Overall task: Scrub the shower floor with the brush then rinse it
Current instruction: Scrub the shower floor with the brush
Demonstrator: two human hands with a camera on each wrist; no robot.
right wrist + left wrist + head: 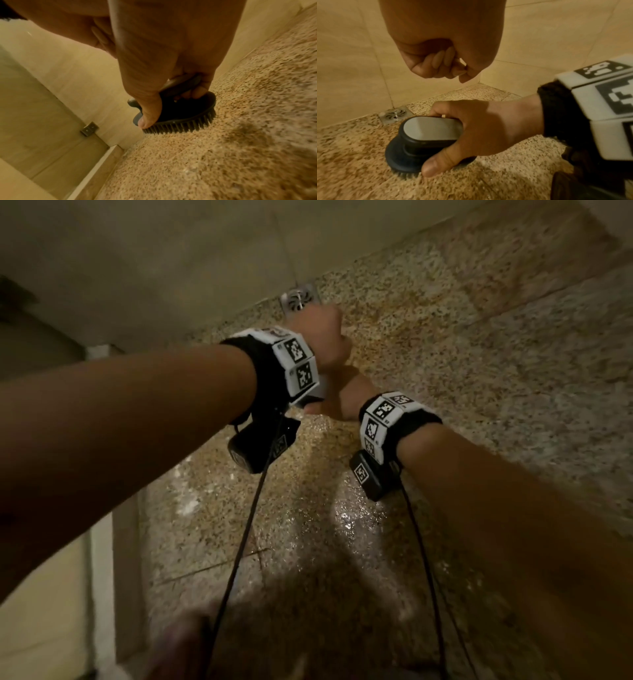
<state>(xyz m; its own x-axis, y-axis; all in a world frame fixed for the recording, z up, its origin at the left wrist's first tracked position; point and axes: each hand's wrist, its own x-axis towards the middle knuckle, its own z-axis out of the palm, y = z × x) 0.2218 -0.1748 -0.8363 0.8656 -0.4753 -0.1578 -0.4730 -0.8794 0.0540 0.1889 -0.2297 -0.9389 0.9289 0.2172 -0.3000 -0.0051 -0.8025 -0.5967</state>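
Observation:
My right hand grips a dark round scrub brush with a grey-topped handle. Thumb and fingers wrap the handle from both sides. The brush's bristles press on the speckled granite shower floor, close to the wall. My left hand hovers just above the brush as a closed fist that holds nothing. In the head view the left hand crosses over the right hand, and the left wrist hides the brush.
A square metal drain sits in the floor by the wall, just beyond the brush. Beige tiled walls meet in a corner. A wet, shiny patch lies nearer me. A metal bracket and a raised threshold are at the left.

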